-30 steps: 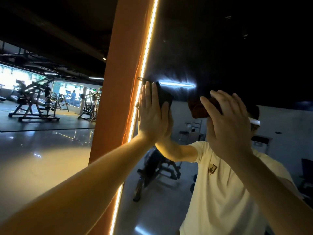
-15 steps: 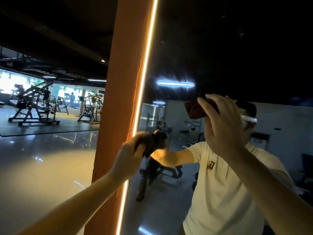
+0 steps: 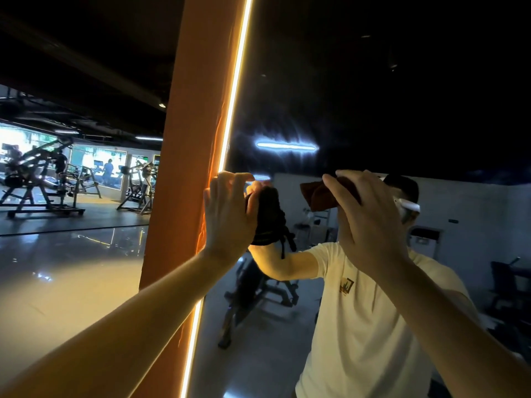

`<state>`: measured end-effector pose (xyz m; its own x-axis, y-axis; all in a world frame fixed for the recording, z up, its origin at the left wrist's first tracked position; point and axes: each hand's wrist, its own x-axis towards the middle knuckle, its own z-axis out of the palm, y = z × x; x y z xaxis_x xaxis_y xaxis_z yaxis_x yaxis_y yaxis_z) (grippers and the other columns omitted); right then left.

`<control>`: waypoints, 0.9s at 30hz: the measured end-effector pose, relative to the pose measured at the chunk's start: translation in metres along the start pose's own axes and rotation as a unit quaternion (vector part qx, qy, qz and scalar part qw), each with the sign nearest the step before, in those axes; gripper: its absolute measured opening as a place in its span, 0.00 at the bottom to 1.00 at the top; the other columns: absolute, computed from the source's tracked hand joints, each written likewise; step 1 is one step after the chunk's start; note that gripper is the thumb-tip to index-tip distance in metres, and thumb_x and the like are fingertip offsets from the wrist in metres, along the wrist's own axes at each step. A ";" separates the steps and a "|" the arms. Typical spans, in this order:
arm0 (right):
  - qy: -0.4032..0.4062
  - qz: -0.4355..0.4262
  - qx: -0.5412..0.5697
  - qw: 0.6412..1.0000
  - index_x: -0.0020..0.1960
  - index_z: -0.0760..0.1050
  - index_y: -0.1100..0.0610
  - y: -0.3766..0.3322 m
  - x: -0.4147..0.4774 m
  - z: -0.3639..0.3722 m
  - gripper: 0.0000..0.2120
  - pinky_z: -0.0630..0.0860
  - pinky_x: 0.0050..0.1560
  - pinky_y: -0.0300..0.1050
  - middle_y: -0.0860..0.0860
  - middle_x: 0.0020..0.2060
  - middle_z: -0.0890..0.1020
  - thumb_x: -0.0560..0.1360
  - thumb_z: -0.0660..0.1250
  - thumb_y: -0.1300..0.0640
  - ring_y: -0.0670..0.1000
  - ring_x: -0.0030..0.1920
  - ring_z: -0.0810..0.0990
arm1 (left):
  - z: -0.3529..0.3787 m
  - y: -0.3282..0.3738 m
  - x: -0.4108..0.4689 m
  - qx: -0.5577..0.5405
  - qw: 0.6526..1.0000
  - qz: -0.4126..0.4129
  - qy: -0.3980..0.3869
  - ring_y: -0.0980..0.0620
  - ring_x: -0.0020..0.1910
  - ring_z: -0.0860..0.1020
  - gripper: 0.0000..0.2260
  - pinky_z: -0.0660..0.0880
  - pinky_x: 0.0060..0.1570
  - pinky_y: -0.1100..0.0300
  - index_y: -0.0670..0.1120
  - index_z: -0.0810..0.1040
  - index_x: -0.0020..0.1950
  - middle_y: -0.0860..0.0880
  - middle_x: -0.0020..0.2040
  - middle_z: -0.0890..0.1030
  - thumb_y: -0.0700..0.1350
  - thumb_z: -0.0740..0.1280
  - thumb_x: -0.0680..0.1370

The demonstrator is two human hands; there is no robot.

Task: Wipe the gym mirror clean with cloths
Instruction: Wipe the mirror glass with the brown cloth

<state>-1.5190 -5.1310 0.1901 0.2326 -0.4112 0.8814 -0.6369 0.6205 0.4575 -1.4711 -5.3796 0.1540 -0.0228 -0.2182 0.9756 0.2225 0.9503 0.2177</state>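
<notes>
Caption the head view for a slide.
Left hand holds a dark cloth, right hand presses a brown cloth, on the gym mirror beside a light strip.

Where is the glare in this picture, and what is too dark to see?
Head view, the LED strip blows out white; head view, the reflected ceiling light flares in streaks on the mirror; head view, the dark cloth in the left hand shows no detail.

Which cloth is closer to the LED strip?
The black cloth under the left hand; the brown cloth, under the right hand, sits farther right.
</notes>
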 end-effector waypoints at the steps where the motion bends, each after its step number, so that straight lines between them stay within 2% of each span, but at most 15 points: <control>1: -0.001 0.001 -0.001 1.000 0.74 0.69 0.60 0.000 0.000 0.001 0.28 0.70 0.71 0.61 0.62 0.66 0.74 0.74 0.69 0.68 0.60 0.69 0.69 | 0.001 0.000 0.007 0.013 1.000 0.010 0.015 0.46 0.49 0.75 0.10 0.74 0.49 0.50 0.49 0.71 0.57 0.48 0.51 0.75 0.54 0.58 0.85; 3: 0.000 -0.002 -0.007 1.000 0.73 0.70 0.60 0.001 0.000 0.002 0.26 0.72 0.69 0.62 0.61 0.66 0.74 0.76 0.66 0.67 0.60 0.69 0.70 | 0.003 0.007 0.015 0.009 1.000 0.005 0.024 0.47 0.38 0.76 0.16 0.70 0.34 0.54 0.46 0.71 0.54 0.49 0.43 0.76 0.57 0.53 0.86; 4: 0.001 -0.003 -0.012 1.000 0.73 0.70 0.60 0.001 0.000 0.002 0.26 0.72 0.69 0.62 0.62 0.66 0.74 0.76 0.67 0.67 0.60 0.68 0.70 | 0.004 0.013 0.011 0.001 0.999 0.012 0.032 0.48 0.36 0.76 0.20 0.67 0.32 0.57 0.44 0.73 0.52 0.49 0.41 0.76 0.58 0.51 0.87; 6: 0.000 -0.001 -0.026 1.000 0.73 0.70 0.60 0.001 0.000 0.003 0.29 0.71 0.69 0.61 0.62 0.66 0.75 0.73 0.71 0.67 0.60 0.68 0.69 | 0.006 0.022 -0.018 -0.020 0.997 0.061 0.031 0.50 0.41 0.75 0.24 0.69 0.37 0.60 0.41 0.79 0.52 0.46 0.45 0.77 0.56 0.50 0.88; 8: 0.002 0.003 -0.035 0.999 0.73 0.70 0.59 0.000 0.000 0.003 0.31 0.71 0.69 0.61 0.62 0.66 0.75 0.72 0.74 0.66 0.60 0.68 0.69 | 0.005 0.025 -0.055 -0.026 0.992 0.126 0.008 0.49 0.51 0.74 0.25 0.73 0.48 0.59 0.39 0.81 0.59 0.44 0.55 0.75 0.55 0.51 0.88; 10: 0.001 0.003 -0.037 0.999 0.73 0.69 0.58 0.000 0.000 0.005 0.31 0.68 0.71 0.59 0.61 0.66 0.75 0.73 0.73 0.65 0.60 0.69 0.69 | 0.001 0.017 -0.071 0.001 0.981 0.194 -0.019 0.44 0.56 0.73 0.23 0.76 0.55 0.54 0.41 0.78 0.66 0.43 0.61 0.74 0.56 0.53 0.88; 11: 0.001 0.002 -0.037 0.999 0.73 0.69 0.58 0.000 0.000 0.005 0.31 0.66 0.72 0.58 0.61 0.67 0.75 0.73 0.73 0.65 0.60 0.69 0.68 | 0.000 0.012 -0.066 0.004 0.978 0.209 -0.019 0.42 0.56 0.75 0.20 0.79 0.55 0.47 0.41 0.77 0.66 0.41 0.61 0.75 0.54 0.55 0.88; 13: -0.001 0.004 -0.036 0.999 0.73 0.69 0.59 0.000 0.000 0.005 0.32 0.63 0.73 0.56 0.61 0.66 0.75 0.71 0.74 0.66 0.60 0.69 0.68 | 0.001 0.002 -0.031 -0.021 0.983 0.181 -0.015 0.37 0.51 0.79 0.11 0.79 0.50 0.35 0.40 0.79 0.64 0.38 0.56 0.80 0.43 0.61 0.87; 14: -0.003 0.005 -0.032 0.999 0.73 0.69 0.59 0.000 -0.001 0.005 0.33 0.62 0.73 0.56 0.61 0.66 0.75 0.71 0.74 0.66 0.59 0.69 0.68 | 0.002 -0.003 -0.004 -0.008 0.992 0.123 0.007 0.36 0.52 0.78 0.11 0.77 0.52 0.35 0.40 0.80 0.65 0.38 0.56 0.80 0.39 0.63 0.85; 16: 0.000 0.005 -0.026 1.000 0.72 0.69 0.59 0.000 0.000 0.005 0.33 0.63 0.72 0.56 0.62 0.66 0.76 0.70 0.75 0.66 0.59 0.68 0.68 | 0.006 -0.012 0.053 0.009 0.998 -0.009 0.063 0.39 0.57 0.75 0.15 0.73 0.61 0.41 0.43 0.78 0.70 0.39 0.59 0.76 0.42 0.63 0.85; 18: 0.001 0.000 -0.021 1.000 0.73 0.68 0.58 -0.001 0.000 0.005 0.31 0.65 0.72 0.59 0.62 0.66 0.75 0.72 0.73 0.67 0.60 0.68 0.68 | 0.011 0.005 0.081 -0.010 0.996 -0.048 0.077 0.41 0.61 0.74 0.16 0.72 0.64 0.42 0.43 0.77 0.70 0.40 0.61 0.76 0.46 0.61 0.85; 21: 0.010 0.043 0.019 0.999 0.75 0.67 0.58 0.001 0.000 0.003 0.28 0.72 0.69 0.64 0.62 0.69 0.73 0.76 0.67 0.65 0.63 0.70 0.70 | 0.021 0.060 0.031 -0.058 0.992 0.098 0.049 0.43 0.60 0.74 0.13 0.72 0.61 0.49 0.43 0.79 0.65 0.42 0.61 0.76 0.46 0.61 0.86; 24: 0.058 0.123 0.039 0.990 0.76 0.67 0.58 0.007 0.000 -0.003 0.24 0.73 0.67 0.60 0.62 0.71 0.71 0.80 0.59 0.60 0.63 0.71 0.71 | 0.024 0.058 -0.029 -0.026 0.951 0.306 -0.032 0.43 0.61 0.76 0.14 0.76 0.61 0.47 0.43 0.79 0.66 0.42 0.63 0.80 0.50 0.64 0.85; 26: 0.057 0.127 0.033 0.990 0.77 0.67 0.59 0.012 0.000 -0.007 0.24 0.73 0.67 0.59 0.61 0.72 0.71 0.80 0.58 0.59 0.62 0.71 0.71 | 0.017 0.044 -0.009 0.000 0.940 0.337 -0.048 0.46 0.55 0.80 0.10 0.78 0.58 0.47 0.48 0.81 0.62 0.46 0.57 0.83 0.49 0.66 0.84; 27: 0.051 0.119 0.030 0.991 0.76 0.67 0.59 0.014 0.000 -0.008 0.24 0.74 0.66 0.59 0.61 0.72 0.71 0.80 0.59 0.59 0.62 0.71 0.71 | 0.013 0.041 0.015 0.013 0.949 0.314 -0.020 0.49 0.47 0.81 0.06 0.79 0.50 0.49 0.51 0.82 0.55 0.51 0.49 0.83 0.48 0.66 0.85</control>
<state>-1.5213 -5.1171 0.1977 0.1419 -0.1867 0.9721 -0.7243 0.6498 0.2305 -1.4746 -5.3417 0.1780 0.0694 0.4009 0.9135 0.1803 0.8956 -0.4068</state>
